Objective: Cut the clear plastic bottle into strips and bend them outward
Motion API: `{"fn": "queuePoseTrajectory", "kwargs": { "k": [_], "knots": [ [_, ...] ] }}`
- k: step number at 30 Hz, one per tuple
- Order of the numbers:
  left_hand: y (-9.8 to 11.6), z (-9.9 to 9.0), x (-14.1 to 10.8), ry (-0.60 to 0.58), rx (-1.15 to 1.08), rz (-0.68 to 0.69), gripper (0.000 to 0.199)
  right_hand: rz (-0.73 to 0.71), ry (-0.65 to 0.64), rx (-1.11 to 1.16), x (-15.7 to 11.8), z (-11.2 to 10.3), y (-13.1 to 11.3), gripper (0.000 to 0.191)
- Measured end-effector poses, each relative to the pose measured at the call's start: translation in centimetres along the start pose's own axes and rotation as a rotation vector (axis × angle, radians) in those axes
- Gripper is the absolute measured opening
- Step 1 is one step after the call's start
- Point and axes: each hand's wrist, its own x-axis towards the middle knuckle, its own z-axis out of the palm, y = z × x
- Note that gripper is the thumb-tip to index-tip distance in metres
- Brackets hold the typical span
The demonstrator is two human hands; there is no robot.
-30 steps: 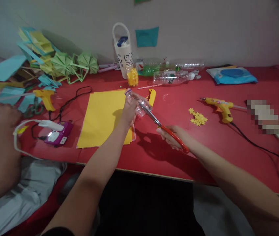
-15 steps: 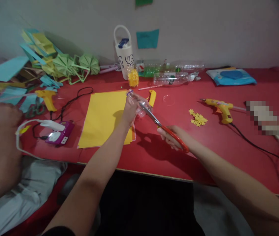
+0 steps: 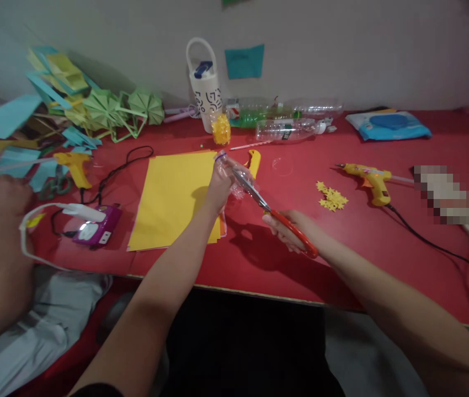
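My left hand (image 3: 219, 187) is closed around a clear plastic bottle piece (image 3: 240, 187) with a purple ring at its neck, over the right edge of a stack of yellow paper (image 3: 168, 198). In my right hand (image 3: 290, 230) are red-handled scissors (image 3: 278, 216). Their metal blades reach to the plastic beside my left fingers; whether they are open or closed on it is hard to tell. Just behind the plastic lies a yellow-handled tool (image 3: 254, 161). Yellow paper stars (image 3: 332, 198) lie in a small pile to the right.
Glue guns lie right (image 3: 369, 179) and left (image 3: 74, 165), with cords. A purple power block (image 3: 97, 226) sits near another person's arm (image 3: 0, 237). Behind are a white tumbler (image 3: 207, 99), plastic bottles (image 3: 288, 130), a wipes pack (image 3: 387, 125) and folded paper shapes (image 3: 106, 108).
The view has shifted slightly, so the table items appear a little further left and higher. Both hands keep nearly the same hold on the plastic and the scissors.
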Motion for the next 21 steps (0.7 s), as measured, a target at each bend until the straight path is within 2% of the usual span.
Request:
{"fn": "queuePoseTrajectory", "kwargs": {
  "k": [6,12,21],
  "knots": [
    [-0.13,-0.09,0.11,0.028,-0.004,-0.006,0.033,0.007,0.023,-0.016,-0.17,0.19,-0.30,0.053],
    [-0.37,-0.52,0.40,0.000,-0.032,0.015,0.029,0.010,0.017,-0.003,-0.12,0.18,-0.40,0.050],
    [-0.84,-0.09,0.08,0.031,0.122,-0.002,0.034,-0.063,0.000,0.042,-0.02,0.16,-0.15,0.060]
  ]
}}
